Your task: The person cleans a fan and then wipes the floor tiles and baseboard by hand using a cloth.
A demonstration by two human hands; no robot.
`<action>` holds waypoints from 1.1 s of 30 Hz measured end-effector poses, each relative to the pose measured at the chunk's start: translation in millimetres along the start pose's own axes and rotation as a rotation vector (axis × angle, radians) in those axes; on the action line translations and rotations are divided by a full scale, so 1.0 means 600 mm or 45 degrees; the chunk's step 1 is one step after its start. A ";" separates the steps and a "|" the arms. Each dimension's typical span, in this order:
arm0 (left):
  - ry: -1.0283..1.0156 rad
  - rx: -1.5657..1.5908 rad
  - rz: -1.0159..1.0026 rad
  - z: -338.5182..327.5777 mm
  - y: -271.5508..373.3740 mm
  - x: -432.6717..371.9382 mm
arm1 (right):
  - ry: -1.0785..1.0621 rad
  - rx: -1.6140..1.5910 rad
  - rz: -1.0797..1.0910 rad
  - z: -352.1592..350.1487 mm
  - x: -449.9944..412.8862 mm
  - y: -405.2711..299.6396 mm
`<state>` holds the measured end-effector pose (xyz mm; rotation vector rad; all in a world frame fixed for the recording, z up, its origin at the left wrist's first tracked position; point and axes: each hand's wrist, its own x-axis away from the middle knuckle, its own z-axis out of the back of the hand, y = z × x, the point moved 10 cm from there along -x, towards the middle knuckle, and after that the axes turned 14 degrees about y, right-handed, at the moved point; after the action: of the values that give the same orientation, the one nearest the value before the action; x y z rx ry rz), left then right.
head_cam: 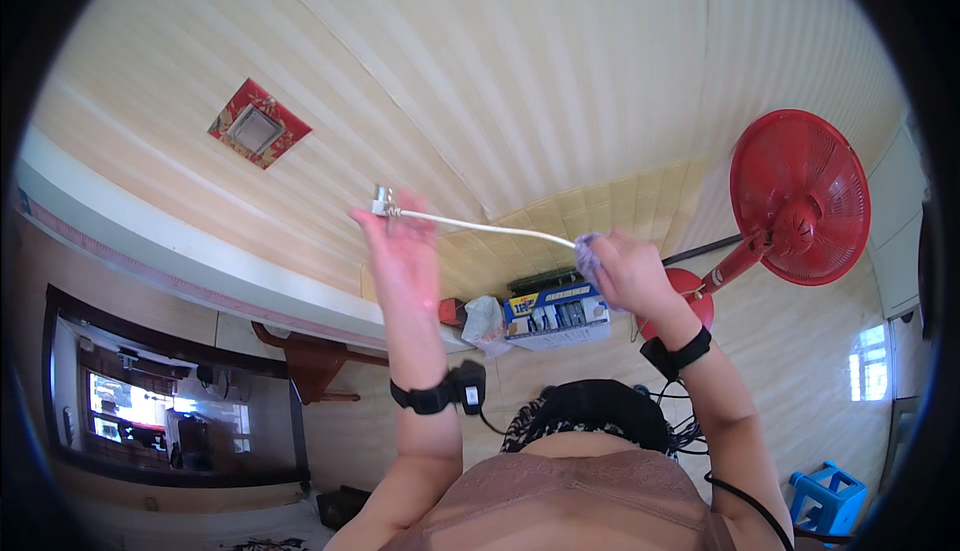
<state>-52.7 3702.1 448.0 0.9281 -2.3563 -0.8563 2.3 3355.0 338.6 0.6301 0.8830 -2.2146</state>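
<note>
A white power cord (487, 228) runs between my two hands, with its plug (382, 201) at the left end. My left hand (405, 243) is raised with the palm up and fingers spread, and the plug lies at its fingers, by the thumb tip; whether the fingers grip it is unclear. My right hand (630, 266) is closed around a purple cloth (589, 255) wrapped on the cord. Where the cord goes past the cloth is hidden.
A red standing fan (801, 198) is at the right, near the wall. A cardboard box (559, 318), a plastic bag (487, 322) and a wooden chair (315, 363) stand below. A blue stool (829, 498) is at lower right; a switch plate (257, 129) is on the wall.
</note>
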 end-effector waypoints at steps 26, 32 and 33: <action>-0.577 0.420 -0.245 0.085 0.391 -0.007 | -0.661 0.007 -0.585 -0.056 0.225 0.293; -0.486 0.455 -0.229 0.108 0.391 -0.007 | -0.086 -1.014 -0.855 0.012 0.178 0.271; -0.511 0.426 -0.230 0.105 0.380 -0.002 | 0.044 -1.278 -0.915 0.026 0.168 0.266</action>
<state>-189.2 3858.8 561.5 1.2106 -2.8581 -0.7867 48.2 3215.5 219.1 -0.1765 2.2585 -1.8986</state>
